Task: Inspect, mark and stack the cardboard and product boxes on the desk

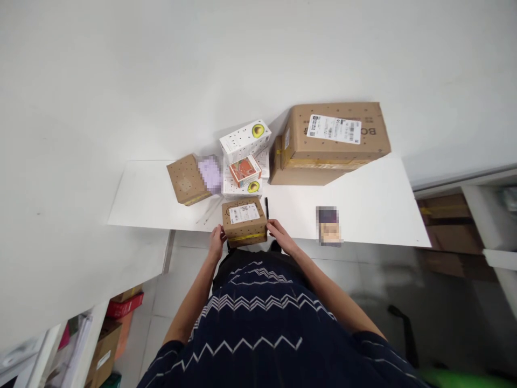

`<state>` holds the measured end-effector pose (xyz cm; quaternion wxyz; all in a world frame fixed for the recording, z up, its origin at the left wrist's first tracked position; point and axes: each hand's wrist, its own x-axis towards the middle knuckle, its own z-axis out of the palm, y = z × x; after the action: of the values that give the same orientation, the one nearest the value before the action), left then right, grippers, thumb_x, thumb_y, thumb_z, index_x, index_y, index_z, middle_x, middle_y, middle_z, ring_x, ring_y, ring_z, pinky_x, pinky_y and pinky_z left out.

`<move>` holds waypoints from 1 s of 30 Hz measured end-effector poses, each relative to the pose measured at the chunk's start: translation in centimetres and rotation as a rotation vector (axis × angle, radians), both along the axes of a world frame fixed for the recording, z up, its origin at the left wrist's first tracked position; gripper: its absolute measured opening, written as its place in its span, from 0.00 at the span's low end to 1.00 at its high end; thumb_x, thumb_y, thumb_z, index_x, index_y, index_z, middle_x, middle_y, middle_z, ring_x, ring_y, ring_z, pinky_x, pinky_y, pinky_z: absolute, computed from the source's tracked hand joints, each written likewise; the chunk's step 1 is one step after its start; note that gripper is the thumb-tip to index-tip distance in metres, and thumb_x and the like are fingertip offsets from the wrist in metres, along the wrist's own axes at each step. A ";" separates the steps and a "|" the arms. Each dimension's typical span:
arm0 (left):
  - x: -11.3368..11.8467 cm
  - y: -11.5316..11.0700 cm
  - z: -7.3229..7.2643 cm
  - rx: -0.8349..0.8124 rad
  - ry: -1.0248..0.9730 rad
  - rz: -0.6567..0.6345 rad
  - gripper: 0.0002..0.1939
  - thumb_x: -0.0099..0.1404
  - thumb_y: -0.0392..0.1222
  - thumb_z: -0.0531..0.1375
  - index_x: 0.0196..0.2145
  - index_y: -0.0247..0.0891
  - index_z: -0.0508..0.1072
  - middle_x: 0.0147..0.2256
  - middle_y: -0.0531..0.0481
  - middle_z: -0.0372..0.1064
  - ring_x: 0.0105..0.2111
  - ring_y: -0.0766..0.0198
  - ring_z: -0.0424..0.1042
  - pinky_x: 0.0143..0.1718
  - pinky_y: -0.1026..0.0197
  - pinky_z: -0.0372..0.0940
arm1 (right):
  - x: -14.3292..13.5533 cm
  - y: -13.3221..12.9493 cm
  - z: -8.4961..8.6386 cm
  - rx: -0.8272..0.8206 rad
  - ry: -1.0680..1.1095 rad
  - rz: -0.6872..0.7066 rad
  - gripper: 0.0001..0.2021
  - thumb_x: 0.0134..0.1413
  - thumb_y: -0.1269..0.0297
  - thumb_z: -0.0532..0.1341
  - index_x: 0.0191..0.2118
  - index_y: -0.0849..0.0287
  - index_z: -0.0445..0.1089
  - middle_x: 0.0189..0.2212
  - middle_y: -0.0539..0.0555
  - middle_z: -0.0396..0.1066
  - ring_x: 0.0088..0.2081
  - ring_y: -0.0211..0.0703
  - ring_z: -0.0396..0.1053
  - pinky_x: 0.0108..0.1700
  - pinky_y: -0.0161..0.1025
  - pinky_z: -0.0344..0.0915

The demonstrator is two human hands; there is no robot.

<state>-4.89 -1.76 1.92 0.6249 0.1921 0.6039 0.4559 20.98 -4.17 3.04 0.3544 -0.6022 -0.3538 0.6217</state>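
A small cardboard box [244,228] with a white shipping label and yellow tape stands at the white table's front edge, close to my body. On its left side, my left hand [217,240] holds it with curled fingers, some of them hidden by the box. The fingers of my right hand [280,235] press against the opposite side near the top corner. A black pen [266,208] lies just beyond that hand. Behind the small box are white cartons with avocado pictures [244,141] and an orange-and-white carton [245,170].
A large labelled cardboard box [335,132] stands at the back right of the white table [375,215]. To the left, another cardboard box [188,180] touches a blurred lilac item [210,173]. A pixelated dark-and-tan item [329,226] lies near the front edge, right.
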 end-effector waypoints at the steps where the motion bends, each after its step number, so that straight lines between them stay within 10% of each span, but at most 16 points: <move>1: 0.0 0.1 0.1 -0.004 0.001 0.005 0.25 0.50 0.63 0.68 0.30 0.39 0.68 0.32 0.52 0.72 0.30 0.67 0.71 0.31 0.65 0.63 | 0.2 0.0 0.0 -0.023 0.024 0.013 0.25 0.54 0.36 0.56 0.44 0.52 0.67 0.48 0.53 0.71 0.55 0.51 0.65 0.57 0.50 0.61; 16: 0.7 1.1 -1.3 -0.019 0.124 -0.050 0.26 0.53 0.63 0.66 0.39 0.40 0.72 0.36 0.51 0.74 0.35 0.62 0.73 0.31 0.63 0.64 | -1.2 0.5 -3.5 0.029 0.130 -0.053 0.31 0.45 0.45 0.68 0.53 0.54 0.65 0.56 0.60 0.69 0.51 0.49 0.72 0.56 0.51 0.68; 30: 0.6 3.0 -0.7 0.080 0.264 -0.121 0.22 0.56 0.58 0.67 0.41 0.39 0.75 0.41 0.45 0.76 0.43 0.56 0.73 0.45 0.56 0.67 | -1.6 1.7 -2.9 0.019 0.102 -0.080 0.32 0.42 0.47 0.69 0.52 0.56 0.65 0.55 0.61 0.70 0.48 0.49 0.73 0.54 0.50 0.70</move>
<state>-4.27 1.19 1.26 0.5582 0.3110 0.6497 0.4119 19.35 -2.49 0.14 0.4024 -0.5799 -0.3169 0.6335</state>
